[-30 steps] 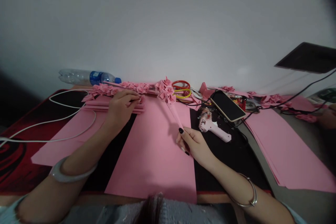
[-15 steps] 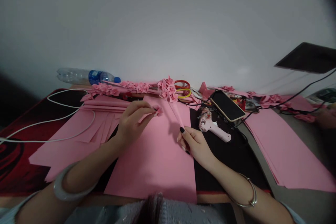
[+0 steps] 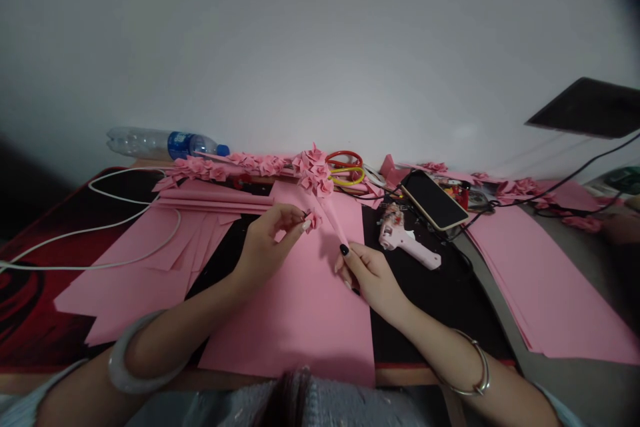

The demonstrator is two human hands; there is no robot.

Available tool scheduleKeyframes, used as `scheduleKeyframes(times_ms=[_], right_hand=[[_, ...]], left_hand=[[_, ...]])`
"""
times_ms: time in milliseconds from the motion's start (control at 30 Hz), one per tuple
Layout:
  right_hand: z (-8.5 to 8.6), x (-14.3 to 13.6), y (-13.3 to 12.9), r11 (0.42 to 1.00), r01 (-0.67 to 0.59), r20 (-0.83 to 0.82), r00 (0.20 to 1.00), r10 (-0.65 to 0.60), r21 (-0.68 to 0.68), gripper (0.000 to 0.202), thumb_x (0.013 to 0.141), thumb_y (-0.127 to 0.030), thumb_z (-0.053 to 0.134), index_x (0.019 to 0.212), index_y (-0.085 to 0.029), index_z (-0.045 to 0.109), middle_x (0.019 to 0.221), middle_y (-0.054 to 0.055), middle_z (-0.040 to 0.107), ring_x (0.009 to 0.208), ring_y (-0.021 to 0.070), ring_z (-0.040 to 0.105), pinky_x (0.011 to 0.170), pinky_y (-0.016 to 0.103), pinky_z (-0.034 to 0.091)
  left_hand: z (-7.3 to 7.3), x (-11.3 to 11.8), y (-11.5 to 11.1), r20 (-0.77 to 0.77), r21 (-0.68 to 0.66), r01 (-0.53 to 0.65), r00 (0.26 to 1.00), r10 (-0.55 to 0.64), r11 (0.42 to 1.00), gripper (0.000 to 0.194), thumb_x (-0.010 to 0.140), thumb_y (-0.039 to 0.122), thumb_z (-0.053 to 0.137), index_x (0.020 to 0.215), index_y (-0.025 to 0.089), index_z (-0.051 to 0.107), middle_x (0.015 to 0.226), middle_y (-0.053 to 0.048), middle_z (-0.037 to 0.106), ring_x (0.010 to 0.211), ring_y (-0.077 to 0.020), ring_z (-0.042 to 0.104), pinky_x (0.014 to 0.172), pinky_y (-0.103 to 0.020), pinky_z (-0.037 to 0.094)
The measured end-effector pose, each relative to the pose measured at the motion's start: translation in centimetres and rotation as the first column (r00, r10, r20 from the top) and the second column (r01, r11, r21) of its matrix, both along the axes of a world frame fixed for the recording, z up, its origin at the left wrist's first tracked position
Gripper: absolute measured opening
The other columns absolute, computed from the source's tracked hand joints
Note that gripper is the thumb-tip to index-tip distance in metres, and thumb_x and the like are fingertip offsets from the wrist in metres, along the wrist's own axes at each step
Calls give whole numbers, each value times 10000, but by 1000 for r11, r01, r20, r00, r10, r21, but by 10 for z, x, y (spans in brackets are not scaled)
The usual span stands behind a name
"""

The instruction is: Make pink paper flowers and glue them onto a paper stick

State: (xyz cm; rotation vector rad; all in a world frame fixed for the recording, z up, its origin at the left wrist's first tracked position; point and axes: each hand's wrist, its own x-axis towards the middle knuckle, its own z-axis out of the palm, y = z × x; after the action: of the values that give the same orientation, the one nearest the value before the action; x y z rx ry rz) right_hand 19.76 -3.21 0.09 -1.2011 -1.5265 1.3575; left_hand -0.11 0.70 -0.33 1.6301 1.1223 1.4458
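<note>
Between its thumb and index finger, my left hand [image 3: 265,247] pinches a small pink paper flower [image 3: 313,220]. My right hand [image 3: 370,277] is closed round the narrow lower end of a rolled pink paper cone [image 3: 331,219]. At the cone's top is a cluster of pink paper flowers [image 3: 314,170], just above and beside the small flower. Both hands are over a large pink sheet [image 3: 295,320] lying on the dark mat. Right of the cone, a pale pink glue gun [image 3: 410,245] rests on the mat.
Pink sheets and rolls [image 3: 130,267] lie at the left under a white cable. A phone [image 3: 434,200], scissors with red and yellow handles [image 3: 347,177] and a plastic bottle [image 3: 165,143] are along the back. More pink sheets [image 3: 550,293] are stacked at the right.
My left hand has moved right with the small flower, nearer the cone. The flower cluster has shifted slightly left, and my right hand has barely moved.
</note>
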Motion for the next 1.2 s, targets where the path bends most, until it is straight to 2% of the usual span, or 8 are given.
scheduleKeyframes(times_ms=[300, 500, 667, 967, 1200], right_hand=[[2, -2, -2, 997, 0, 134, 991, -11, 80, 426, 959, -458, 416, 701, -172, 599, 474, -46, 454, 418, 94, 412, 457, 228, 323], [1, -1, -4, 988, -26, 201, 980, -5, 151, 407, 980, -403, 392, 704, -180, 592, 496, -38, 479, 424, 94, 438, 457, 219, 336], [1, -1, -4, 979, -47, 238, 971, -2, 198, 386, 986, -354, 382, 705, -180, 582, 501, -39, 483, 429, 92, 448, 466, 216, 345], [2, 0, -5, 967, -76, 289, 957, 2, 245, 353, 986, -295, 385, 697, -182, 553, 513, -36, 496, 442, 92, 463, 480, 212, 353], [1, 0, -5, 943, -102, 320, 947, -6, 317, 343, 980, -275, 396, 671, -187, 516, 520, -37, 485, 447, 88, 454, 477, 204, 343]], left_hand=[[2, 5, -3, 79, -56, -24, 996, 28, 998, 123, 777, 236, 675, 846, 201, 579, 761, -7, 672, 693, -136, 649, 660, -253, 535], [4, 7, -4, 130, -98, 35, 991, -22, 995, 122, 781, 236, 676, 811, 202, 563, 730, -2, 655, 657, -129, 636, 632, -252, 528], [4, 9, -5, 188, -123, 69, 981, -45, 990, 112, 791, 220, 668, 799, 198, 559, 711, 12, 645, 637, -111, 620, 614, -235, 509], [8, 10, -6, 190, -138, 47, 982, -20, 989, 152, 788, 269, 666, 767, 198, 534, 696, 17, 621, 623, -113, 604, 593, -241, 491], [8, 9, -7, 230, -140, 70, 973, -36, 988, 147, 801, 221, 661, 761, 186, 523, 670, 35, 594, 613, -91, 574, 592, -210, 464]])
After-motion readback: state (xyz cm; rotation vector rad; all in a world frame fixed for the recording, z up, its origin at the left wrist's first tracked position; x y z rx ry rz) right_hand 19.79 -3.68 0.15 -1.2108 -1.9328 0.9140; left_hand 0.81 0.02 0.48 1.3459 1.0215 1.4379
